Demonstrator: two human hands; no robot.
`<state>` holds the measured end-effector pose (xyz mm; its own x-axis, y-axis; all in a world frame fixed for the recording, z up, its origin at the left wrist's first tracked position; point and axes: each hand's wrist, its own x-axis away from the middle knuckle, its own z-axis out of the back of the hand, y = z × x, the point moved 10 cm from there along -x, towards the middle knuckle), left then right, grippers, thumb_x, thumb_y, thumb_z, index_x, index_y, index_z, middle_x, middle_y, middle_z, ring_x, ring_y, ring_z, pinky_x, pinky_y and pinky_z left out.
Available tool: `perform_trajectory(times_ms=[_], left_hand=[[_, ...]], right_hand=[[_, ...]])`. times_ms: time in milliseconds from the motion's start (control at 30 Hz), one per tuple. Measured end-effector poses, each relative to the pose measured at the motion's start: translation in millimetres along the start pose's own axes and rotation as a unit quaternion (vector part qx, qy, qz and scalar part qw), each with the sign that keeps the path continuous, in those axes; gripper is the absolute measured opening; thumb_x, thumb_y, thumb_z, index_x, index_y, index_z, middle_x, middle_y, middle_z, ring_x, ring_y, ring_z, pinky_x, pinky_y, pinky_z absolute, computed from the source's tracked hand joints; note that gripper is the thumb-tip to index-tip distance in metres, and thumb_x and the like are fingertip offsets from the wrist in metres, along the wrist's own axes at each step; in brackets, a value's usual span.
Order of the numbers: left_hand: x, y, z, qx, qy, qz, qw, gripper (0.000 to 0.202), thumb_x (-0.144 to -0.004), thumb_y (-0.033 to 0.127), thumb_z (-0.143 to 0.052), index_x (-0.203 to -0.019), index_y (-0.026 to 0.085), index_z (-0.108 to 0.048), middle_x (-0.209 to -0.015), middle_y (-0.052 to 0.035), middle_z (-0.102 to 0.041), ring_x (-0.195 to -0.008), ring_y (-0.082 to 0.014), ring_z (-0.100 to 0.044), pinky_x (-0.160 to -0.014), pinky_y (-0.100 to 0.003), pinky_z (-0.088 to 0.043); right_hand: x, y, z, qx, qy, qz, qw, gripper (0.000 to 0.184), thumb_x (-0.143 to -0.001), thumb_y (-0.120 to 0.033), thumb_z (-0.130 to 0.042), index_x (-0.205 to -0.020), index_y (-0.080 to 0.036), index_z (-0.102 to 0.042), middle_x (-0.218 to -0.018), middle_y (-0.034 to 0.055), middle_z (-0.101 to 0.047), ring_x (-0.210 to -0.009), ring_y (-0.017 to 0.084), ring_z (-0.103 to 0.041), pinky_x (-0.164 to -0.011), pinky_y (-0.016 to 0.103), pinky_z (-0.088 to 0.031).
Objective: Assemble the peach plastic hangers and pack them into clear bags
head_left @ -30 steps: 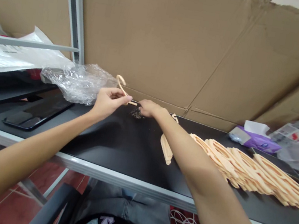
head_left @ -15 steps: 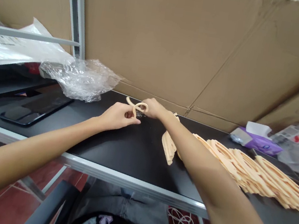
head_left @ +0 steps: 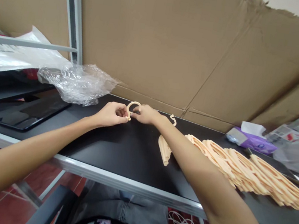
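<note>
Between my hands, just above the black tabletop (head_left: pixel 130 143), is a peach-coloured plastic hanger hook (head_left: pixel 131 106), its curve turned upward. My left hand (head_left: pixel 112 114) pinches its lower left end between thumb and fingers. At the other side of the curve, my right hand (head_left: pixel 146 114) has its fingers closed on the hook, and they hide part of it. Under my right forearm lies a small stack of peach plastic hangers (head_left: pixel 164 150), partly covered by the arm. Another peach hook (head_left: pixel 173 120) shows just beyond my right wrist.
A long row of overlapping peach hangers (head_left: pixel 242 168) spreads to the right. Behind it stands a purple tissue box (head_left: pixel 258 143). Crumpled clear plastic (head_left: pixel 79 82) and a dark phone-like slab (head_left: pixel 33 110) lie left. A cardboard wall (head_left: pixel 160 45) closes off the back.
The hook has turned between my hands; a straight end that stuck out at its upper left no longer shows. My right hand has come lower and closer to my left. The view has shifted slightly.
</note>
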<state>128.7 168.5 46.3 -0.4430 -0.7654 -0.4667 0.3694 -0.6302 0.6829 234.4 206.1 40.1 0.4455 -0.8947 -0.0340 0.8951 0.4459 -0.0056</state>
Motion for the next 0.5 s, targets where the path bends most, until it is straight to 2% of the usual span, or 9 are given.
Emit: perform_trajectory(times_ms=[67, 200, 300, 500], left_hand=[[0, -2, 2.7, -0.009, -0.006, 0.003, 1.0, 0.021, -0.071, 0.036, -0.073, -0.075, 0.015, -0.071, -0.067, -0.0019, -0.071, -0.061, -0.0138, -0.064, -0.06, -0.023, -0.05], [0, -6, 7.9, -0.041, -0.019, 0.002, 0.999, 0.022, -0.076, 0.037, -0.07, -0.077, 0.015, -0.075, -0.066, -0.0011, -0.072, -0.059, -0.0127, -0.062, -0.059, -0.021, -0.047], [-2, -9, 15.3, -0.068, -0.002, 0.006, 0.998, 0.025, -0.078, 0.04, -0.07, -0.082, 0.016, -0.077, -0.071, -0.002, -0.074, -0.063, -0.0144, -0.064, -0.063, -0.024, -0.049], [-4, -15, 20.5, -0.053, 0.042, 0.006, 0.998, 0.029, -0.082, 0.044, -0.068, -0.091, 0.017, -0.076, -0.086, -0.0053, -0.077, -0.079, -0.0204, -0.071, -0.08, -0.032, -0.055]], right_hand=[[-4, -9, -2, 0.001, 0.009, 0.004, 1.0, 0.033, -0.101, -0.041, -0.05, -0.118, -0.023, -0.073, -0.126, 0.0115, -0.071, -0.112, 0.022, -0.066, -0.085, 0.028, -0.049], [-3, -15, 1, 0.026, 0.005, -0.01, 1.0, 0.029, -0.101, -0.029, -0.049, -0.112, -0.019, -0.074, -0.121, 0.0144, -0.072, -0.104, 0.023, -0.069, -0.081, 0.029, -0.051], [5, -6, 8, 0.032, 0.006, -0.026, 0.999, 0.029, -0.099, -0.022, -0.048, -0.112, -0.016, -0.073, -0.121, 0.0177, -0.072, -0.103, 0.025, -0.069, -0.081, 0.031, -0.051], [31, 12, 25, -0.026, 0.031, -0.016, 0.999, 0.036, -0.095, -0.015, -0.046, -0.119, -0.023, -0.073, -0.125, 0.0108, -0.072, -0.108, 0.022, -0.067, -0.087, 0.029, -0.047]])
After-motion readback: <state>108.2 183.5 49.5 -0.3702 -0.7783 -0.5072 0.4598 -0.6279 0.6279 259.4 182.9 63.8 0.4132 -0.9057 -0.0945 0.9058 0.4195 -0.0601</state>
